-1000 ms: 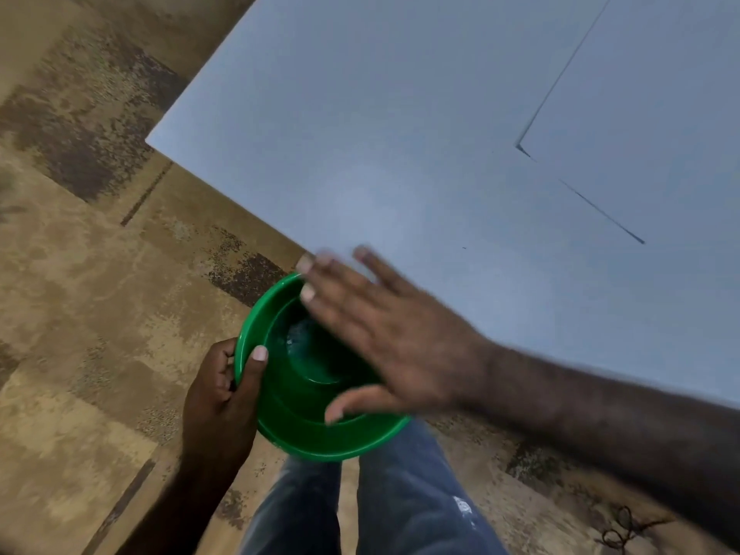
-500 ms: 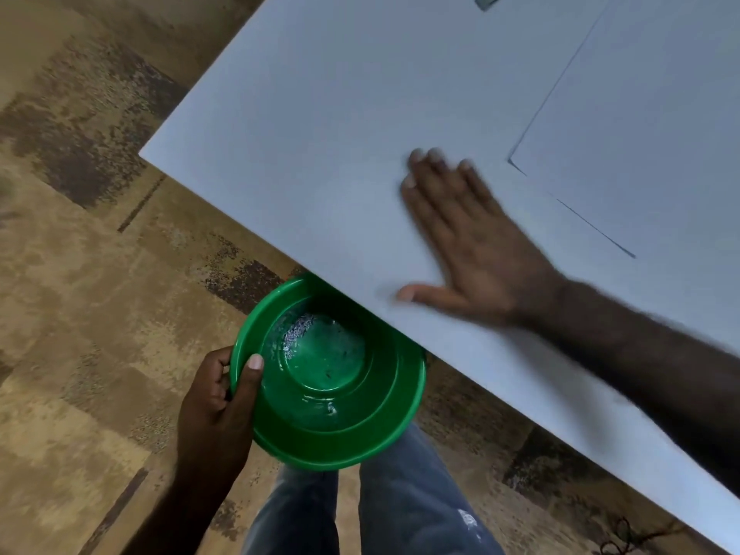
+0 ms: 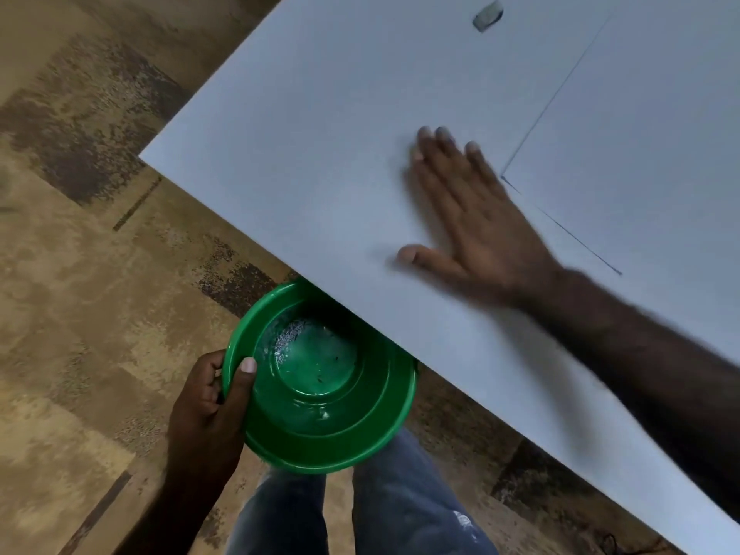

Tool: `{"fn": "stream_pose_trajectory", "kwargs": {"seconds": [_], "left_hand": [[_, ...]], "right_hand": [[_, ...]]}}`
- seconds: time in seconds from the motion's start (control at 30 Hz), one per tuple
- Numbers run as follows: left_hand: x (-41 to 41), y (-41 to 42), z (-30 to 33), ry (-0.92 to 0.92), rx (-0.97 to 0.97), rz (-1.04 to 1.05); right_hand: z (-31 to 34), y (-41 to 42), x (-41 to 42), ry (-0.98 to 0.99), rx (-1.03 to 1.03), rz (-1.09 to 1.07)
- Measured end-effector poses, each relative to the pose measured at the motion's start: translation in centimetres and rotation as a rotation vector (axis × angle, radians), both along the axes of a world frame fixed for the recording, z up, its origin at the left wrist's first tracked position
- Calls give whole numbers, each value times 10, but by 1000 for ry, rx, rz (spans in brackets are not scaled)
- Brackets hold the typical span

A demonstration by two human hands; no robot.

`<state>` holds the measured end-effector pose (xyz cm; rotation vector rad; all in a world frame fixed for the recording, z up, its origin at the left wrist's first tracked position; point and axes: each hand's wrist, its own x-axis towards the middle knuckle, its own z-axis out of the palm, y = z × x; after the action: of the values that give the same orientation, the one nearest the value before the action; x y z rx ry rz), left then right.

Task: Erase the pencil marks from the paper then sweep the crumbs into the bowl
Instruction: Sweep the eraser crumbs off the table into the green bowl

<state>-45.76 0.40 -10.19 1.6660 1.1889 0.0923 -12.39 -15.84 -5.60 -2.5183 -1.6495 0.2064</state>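
Note:
A green plastic bowl (image 3: 344,434) hangs just below the white table's near edge, tucked partly under it. Grey eraser crumbs (image 3: 290,340) lie inside the bowl on its upper left wall. My left hand (image 3: 208,402) grips the bowl's left rim, thumb inside. Flat on the table lies my right hand (image 3: 468,222), fingers straight and together, thumb spread toward the edge, slightly blurred. A white sheet of paper (image 3: 640,134) lies to the right of that hand. A small grey eraser (image 3: 487,18) rests near the far top of the table.
The white table (image 3: 320,154) runs diagonally across the view, its corner at the left. Below it is a mottled brown floor (image 3: 80,274). My legs in blue jeans (image 3: 360,514) show under the bowl.
My right hand has gone from over the bowl back up onto the table, landing flat beside the paper's corner. The bowl and my left hand have stayed in place.

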Motion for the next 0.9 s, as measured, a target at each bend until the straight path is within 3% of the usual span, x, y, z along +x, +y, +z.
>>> {"fn": "stream_pose_trajectory", "kwargs": {"seconds": [0.1, 0.2, 0.37, 0.5, 0.63, 0.77, 0.9], "left_hand": [[0, -2, -1, -4, -9, 3], [-1, -4, -4, -11, -14, 3], [-2, -2, -7, -20, -27, -8], [-2, -1, -6, -17, -6, -24], [-2, -3, -4, -6, -7, -8], [-1, -6, -1, -5, -28, -5], [-1, -6, -2, -4, -38, 0]], "right_hand": [[-5, 1, 9, -4, -94, -4], [-5, 10, -32, 29, -81, 168], [8, 8, -112, 245, -34, 481], [7, -3, -71, 211, 75, 248], [0, -22, -9, 49, -31, -20], [-4, -18, -28, 22, -123, 67], [3, -3, -98, 171, -101, 311]]}}
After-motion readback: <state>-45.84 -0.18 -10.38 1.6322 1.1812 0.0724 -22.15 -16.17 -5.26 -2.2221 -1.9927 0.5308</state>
